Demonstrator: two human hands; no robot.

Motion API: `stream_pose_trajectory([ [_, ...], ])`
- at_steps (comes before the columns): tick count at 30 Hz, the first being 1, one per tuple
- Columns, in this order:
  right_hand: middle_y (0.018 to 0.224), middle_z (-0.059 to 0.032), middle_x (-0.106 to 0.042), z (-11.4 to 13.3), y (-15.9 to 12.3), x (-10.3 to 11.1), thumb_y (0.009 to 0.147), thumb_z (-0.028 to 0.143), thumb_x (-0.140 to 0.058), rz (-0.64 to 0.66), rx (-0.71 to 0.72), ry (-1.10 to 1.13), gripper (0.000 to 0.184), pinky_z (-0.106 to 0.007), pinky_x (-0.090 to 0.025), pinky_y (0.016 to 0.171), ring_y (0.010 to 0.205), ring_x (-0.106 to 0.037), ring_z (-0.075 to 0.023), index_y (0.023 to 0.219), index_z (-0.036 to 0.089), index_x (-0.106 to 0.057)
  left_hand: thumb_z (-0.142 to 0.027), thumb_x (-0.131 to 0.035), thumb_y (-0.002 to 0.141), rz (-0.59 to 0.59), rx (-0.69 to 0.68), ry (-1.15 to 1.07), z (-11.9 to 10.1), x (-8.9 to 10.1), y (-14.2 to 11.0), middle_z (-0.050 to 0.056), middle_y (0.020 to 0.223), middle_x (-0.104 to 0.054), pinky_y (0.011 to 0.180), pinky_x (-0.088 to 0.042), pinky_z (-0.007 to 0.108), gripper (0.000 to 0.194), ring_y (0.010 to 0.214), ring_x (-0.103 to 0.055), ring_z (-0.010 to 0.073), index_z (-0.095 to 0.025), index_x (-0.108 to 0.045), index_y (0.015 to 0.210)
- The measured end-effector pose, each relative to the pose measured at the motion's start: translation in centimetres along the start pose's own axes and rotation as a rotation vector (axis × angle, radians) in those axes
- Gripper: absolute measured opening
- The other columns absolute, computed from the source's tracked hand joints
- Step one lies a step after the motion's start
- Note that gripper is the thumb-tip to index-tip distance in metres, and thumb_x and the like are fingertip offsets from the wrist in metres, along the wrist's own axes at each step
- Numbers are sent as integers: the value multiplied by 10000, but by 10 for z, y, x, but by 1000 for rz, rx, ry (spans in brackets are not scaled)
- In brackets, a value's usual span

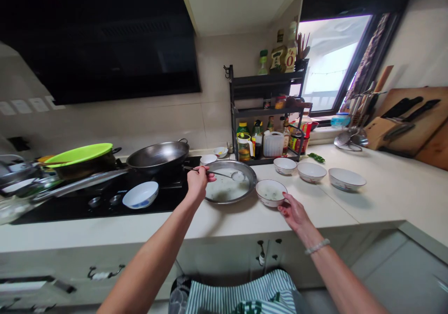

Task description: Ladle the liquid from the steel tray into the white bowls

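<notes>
Shiny metal basin point(251, 182) and ladle point(239, 177) — held bowl point(266, 201) smooth, glossy — matt cloth apron point(241, 291).

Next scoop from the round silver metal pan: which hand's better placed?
Likely the left hand: its grip is on the long-handled metal ladle, scoop over the pan. The right hand holds the right side of the round white dark-rimmed bowl and has no ladle.

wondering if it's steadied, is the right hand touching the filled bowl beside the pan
Touching: in the head view, the right hand grips the filled bowl, one digit at its rim, others lower down.
</notes>
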State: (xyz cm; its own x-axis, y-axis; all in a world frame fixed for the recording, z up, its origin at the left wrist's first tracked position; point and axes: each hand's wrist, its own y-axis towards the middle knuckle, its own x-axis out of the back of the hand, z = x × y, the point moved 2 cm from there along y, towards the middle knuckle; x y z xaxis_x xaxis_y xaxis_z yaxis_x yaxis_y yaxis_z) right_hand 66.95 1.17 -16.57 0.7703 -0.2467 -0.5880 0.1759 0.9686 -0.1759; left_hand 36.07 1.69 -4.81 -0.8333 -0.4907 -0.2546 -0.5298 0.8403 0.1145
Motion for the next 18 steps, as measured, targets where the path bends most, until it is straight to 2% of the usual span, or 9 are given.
stream_pose_trajectory([
  [6, 589, -20, -596, 0, -1, 0, 584, 234, -770, -13, -1, 14, 250, -136, -296, 302, 438, -486, -78, 753, 157, -602, -127, -472, 787, 62, 10, -2, -9, -25, -16, 11, 487, -578, 486, -515, 238, 164, 464, -630, 154, -139, -586, 670],
  [11, 576, -15, -591, -1, -1, 0, 582, 246, -775, -4, -3, 17, 251, -132, -292, 300, 432, -485, -75, 744, 156, -606, -166, -471, 814, 155, -13, 28, -4, -46, -31, 9, 503, -590, 464, -500, 224, 159, 451, -625, 144, -142, -578, 699],
  [15, 577, -11, -592, -1, 0, -1, 573, 247, -783, -2, 4, 27, 254, -132, -291, 300, 432, -480, -71, 722, 156, -598, -268, -459, 862, 324, -131, 111, 6, -59, -50, 9, 504, -593, 444, -482, 220, 190, 432, -613, 148, -149, -581, 778],
  [18, 580, -5, -596, -2, -1, 0, 580, 252, -780, -1, 2, 23, 249, -134, -291, 297, 431, -481, -74, 719, 165, -593, -334, -448, 894, 491, -311, 203, 13, -61, -68, 20, 543, -605, 462, -482, 230, 237, 451, -610, 151, -144, -586, 861],
])
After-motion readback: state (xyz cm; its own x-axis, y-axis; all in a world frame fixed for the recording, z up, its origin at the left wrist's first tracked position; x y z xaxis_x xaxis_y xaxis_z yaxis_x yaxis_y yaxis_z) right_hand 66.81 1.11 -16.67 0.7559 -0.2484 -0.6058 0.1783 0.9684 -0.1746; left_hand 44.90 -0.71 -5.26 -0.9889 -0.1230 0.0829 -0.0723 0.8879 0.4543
